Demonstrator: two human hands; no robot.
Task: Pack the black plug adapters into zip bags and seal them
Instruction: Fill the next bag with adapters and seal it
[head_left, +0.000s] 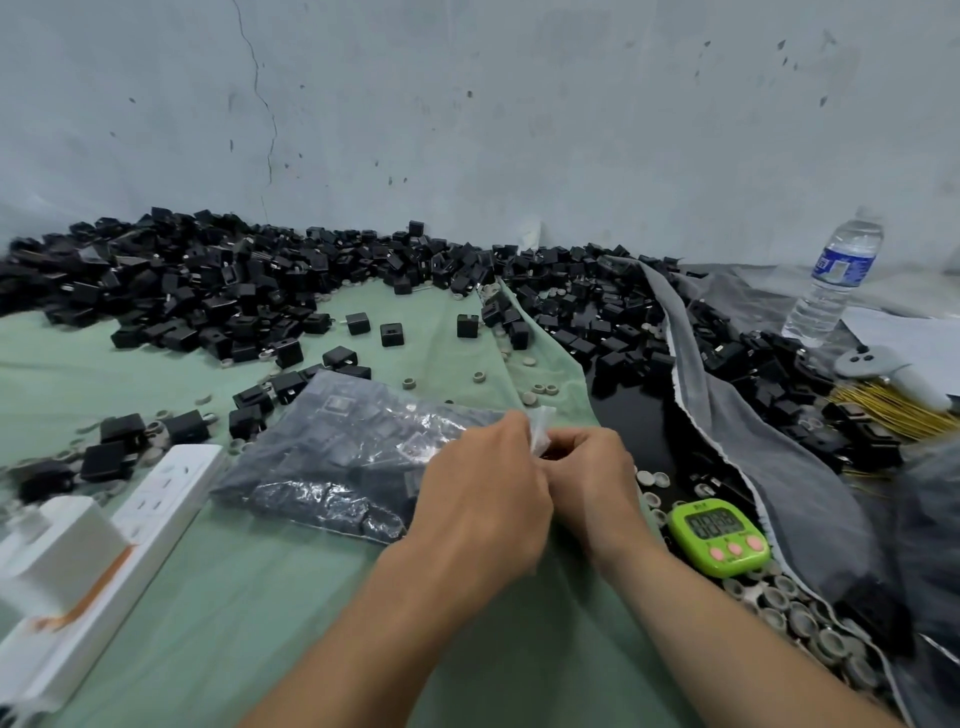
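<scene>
A clear zip bag (343, 457) filled with black plug adapters lies on the green cloth (260, 597) in the middle. Its open end points right, where both hands meet. My left hand (483, 499) and my right hand (592, 483) pinch the bag's top edge, a crumpled bit of clear plastic sticking up between them. A big heap of loose black plug adapters (208, 280) stretches along the wall behind, with single ones scattered on the cloth near the bag.
A white power strip (130, 525) with a white block on it lies at the left. A green timer (719, 535) sits right of my hands. Grey round caps (795, 613) litter the lower right. A water bottle (836, 280), grey fabric (769, 441), yellow wires (883, 405) and a grey controller (862, 359) stand at the right.
</scene>
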